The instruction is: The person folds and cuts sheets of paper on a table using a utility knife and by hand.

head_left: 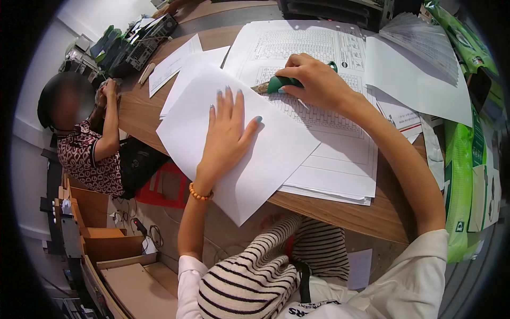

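Flat on a blank white sheet [276, 159] lies my left hand [228, 127], its fingers stretched out and nothing held. The sheet sits at an angle and juts past the table's front edge. Closed around a green-handled tool [281, 83] is my right hand [319, 85]. A brownish, worn metal end of the tool points left, at the upper edge of the white sheet; the fingers hide part of the tool, so its exact kind is unclear. Below the tool a stack of printed sheets with tables [329, 127] covers the wooden table [340, 215].
Loose papers [175, 61] lie to the left, with a fanned paper stack [419, 45] at the far right. Green packages [459, 175] line the right edge. Another person [90, 143] sits at the table's left end, near a black computer case [138, 53].
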Available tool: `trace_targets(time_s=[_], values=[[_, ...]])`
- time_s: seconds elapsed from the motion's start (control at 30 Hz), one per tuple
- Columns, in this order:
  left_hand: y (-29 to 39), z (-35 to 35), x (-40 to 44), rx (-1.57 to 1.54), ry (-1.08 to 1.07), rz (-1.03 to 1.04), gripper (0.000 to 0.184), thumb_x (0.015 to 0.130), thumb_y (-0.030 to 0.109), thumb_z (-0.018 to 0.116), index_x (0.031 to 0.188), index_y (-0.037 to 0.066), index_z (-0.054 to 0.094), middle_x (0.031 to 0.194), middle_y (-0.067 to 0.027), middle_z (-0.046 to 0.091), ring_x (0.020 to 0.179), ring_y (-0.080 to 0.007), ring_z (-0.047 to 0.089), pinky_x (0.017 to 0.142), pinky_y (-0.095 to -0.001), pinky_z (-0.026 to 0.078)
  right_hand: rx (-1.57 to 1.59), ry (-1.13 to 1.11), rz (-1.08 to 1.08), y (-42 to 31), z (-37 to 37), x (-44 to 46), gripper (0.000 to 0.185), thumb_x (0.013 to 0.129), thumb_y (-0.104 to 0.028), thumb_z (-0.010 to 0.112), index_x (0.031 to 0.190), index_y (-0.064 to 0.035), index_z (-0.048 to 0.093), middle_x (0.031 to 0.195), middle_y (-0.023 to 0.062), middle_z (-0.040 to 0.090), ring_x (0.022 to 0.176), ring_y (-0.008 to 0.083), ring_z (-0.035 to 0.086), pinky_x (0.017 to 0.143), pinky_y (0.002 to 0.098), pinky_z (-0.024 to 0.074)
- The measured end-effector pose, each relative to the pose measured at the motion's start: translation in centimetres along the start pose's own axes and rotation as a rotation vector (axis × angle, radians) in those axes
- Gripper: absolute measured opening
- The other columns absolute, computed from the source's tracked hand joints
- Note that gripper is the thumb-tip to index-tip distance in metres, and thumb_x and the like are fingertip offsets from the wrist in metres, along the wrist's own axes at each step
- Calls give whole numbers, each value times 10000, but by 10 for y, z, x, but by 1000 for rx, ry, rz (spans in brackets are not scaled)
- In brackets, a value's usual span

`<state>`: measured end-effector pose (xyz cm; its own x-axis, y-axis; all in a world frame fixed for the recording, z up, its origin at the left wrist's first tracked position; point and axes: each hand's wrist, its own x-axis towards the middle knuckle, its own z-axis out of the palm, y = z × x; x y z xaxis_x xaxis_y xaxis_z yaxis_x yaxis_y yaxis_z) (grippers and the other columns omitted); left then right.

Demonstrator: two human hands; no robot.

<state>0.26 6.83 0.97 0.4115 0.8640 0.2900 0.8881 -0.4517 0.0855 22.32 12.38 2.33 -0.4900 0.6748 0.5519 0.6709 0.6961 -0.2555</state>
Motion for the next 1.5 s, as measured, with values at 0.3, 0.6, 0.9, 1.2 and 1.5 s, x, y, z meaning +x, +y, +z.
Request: trace_targets(time_s=[0.3, 0.6, 0.9, 1.2, 1.5], values=[[-1, 5, -4, -7, -26, -3, 656, 893, 414, 384, 1323, -65, 258, 1373, -261, 251, 1311, -338, 198, 1061, -456, 117, -21, 106, 22, -9, 9, -5, 236, 724, -196, 678, 909, -51, 655, 912, 110, 582, 892, 251, 547, 790, 344, 452], [1, 2, -4, 27, -64, 8, 607, 902, 358, 403, 1341, -30, 244, 1401, -228, 218, 1324, -314, 171, 1068, -427, 114, -44, 85, 24, -10, 8, -7, 250, 732, -136, 676, 969, -68, 641, 891, 86, 569, 844, 230, 555, 742, 317, 475], [1, 2, -5, -1, -57, -14, 621, 903, 383, 386, 1344, -28, 239, 1404, -222, 218, 1324, -313, 170, 1069, -425, 111, -25, 73, 86, 3, 4, -9, 208, 733, -189, 667, 917, -92, 658, 872, 90, 575, 849, 234, 548, 757, 324, 461], [1, 4, -4, 33, -67, -6, 614, 902, 372, 392, 1343, -28, 241, 1401, -228, 218, 1325, -317, 165, 1069, -427, 108, -152, 233, -2, -14, 25, -1, 212, 703, -205, 684, 875, -88, 645, 873, 72, 569, 847, 221, 540, 726, 328, 459], [0, 1, -7, -38, -61, 77, 644, 886, 400, 398, 1315, -65, 273, 1371, -269, 249, 1310, -350, 192, 1059, -466, 110, -109, 197, 24, -5, 16, 0, 193, 695, -202, 687, 842, -80, 654, 861, 82, 578, 833, 229, 549, 730, 336, 471]])
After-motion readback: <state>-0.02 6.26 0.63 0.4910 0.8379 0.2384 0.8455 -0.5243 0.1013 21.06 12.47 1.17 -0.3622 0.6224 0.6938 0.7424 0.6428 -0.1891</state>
